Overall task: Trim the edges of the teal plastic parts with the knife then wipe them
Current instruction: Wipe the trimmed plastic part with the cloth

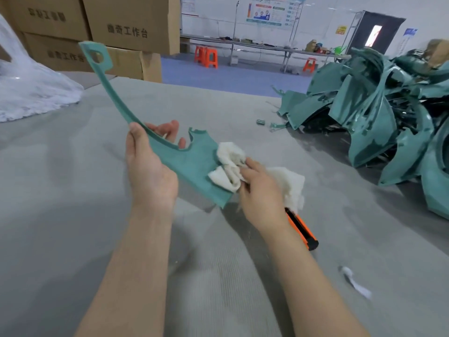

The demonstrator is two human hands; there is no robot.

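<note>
Left hand (150, 171) grip curled round teal part (192, 164) (narrow end raised), right hand (260, 193) grip pinching white cloth (228, 166) against it

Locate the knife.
In the head view, the orange-black knife sits right of centre, jutting out from under the right hand and its white cloth.

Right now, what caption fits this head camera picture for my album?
Left hand holds a curved teal plastic part while the right hand presses a white cloth to it.
</note>
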